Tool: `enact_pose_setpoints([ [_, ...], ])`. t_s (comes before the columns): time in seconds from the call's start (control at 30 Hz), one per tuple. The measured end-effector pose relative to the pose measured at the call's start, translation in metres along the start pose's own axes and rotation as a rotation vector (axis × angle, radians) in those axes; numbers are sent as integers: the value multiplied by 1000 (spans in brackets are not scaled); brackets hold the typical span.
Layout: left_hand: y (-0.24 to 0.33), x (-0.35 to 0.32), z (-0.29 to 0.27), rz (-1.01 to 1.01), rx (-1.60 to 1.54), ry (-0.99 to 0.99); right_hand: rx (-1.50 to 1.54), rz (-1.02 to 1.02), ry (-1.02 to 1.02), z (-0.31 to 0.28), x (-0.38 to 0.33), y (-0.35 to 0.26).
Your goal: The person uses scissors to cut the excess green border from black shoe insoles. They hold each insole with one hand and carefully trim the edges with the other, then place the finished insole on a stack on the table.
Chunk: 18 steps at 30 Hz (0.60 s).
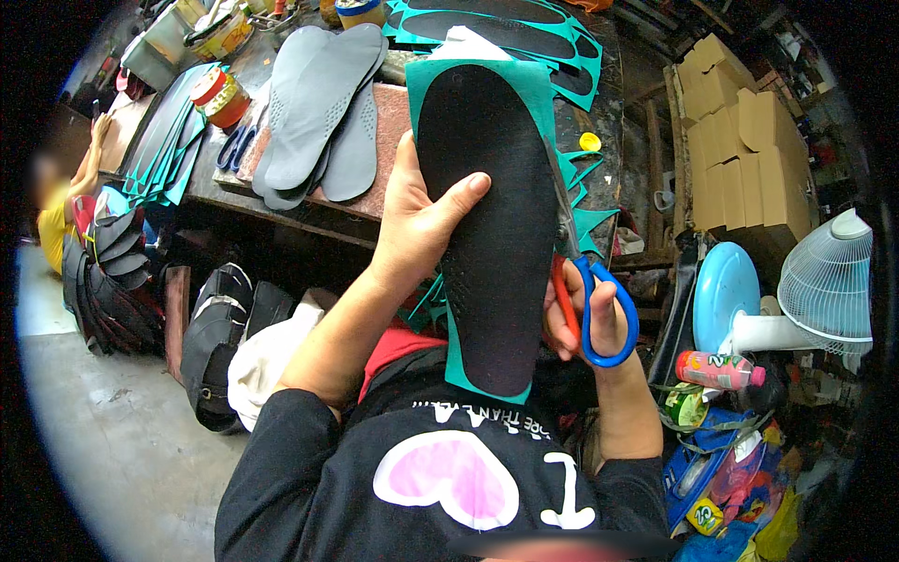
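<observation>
A black insole (pixel 496 234) with a teal sheet (pixel 530 89) showing around its edge is held upright before me. My left hand (pixel 414 220) grips its left side, the thumb lying across the black face and the other fingers behind. In my right hand (pixel 607 328) are scissors (pixel 629 342) with one red and one blue handle loop. Their blades reach up along the insole's right edge, where the teal margin is narrow. Part of the right hand is hidden by the handles. Teal offcuts (pixel 590 225) hang or lie just right of the blades.
Grey insoles (pixel 318 103) are piled on the bench beside dark-handled scissors (pixel 239 148) and a red-lidded jar (pixel 220 96). More black-and-teal pieces (pixel 496 33) lie at the back. Cardboard boxes (pixel 744 159) and a white fan (pixel 829 281) stand right. A person in yellow (pixel 54 229) is far left.
</observation>
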State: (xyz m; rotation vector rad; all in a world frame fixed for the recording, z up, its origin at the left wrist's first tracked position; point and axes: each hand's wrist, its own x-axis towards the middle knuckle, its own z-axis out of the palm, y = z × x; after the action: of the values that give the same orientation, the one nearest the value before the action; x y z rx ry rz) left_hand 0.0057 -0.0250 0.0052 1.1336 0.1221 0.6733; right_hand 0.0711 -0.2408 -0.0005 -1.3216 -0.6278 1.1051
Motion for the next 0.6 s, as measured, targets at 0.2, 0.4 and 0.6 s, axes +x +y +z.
enact_pose_setpoints([
  [0.2, -2, 8, -2, -21, 52, -37, 57, -97, 48, 10, 12, -5],
  [0.4, -2, 10, 0, 5, 111, -113, 54, -81, 16, 2, 11, -9],
  [0.6, 4, 13, -1, -79, 124, -238, -15, -128, 87, 6, 18, -9],
])
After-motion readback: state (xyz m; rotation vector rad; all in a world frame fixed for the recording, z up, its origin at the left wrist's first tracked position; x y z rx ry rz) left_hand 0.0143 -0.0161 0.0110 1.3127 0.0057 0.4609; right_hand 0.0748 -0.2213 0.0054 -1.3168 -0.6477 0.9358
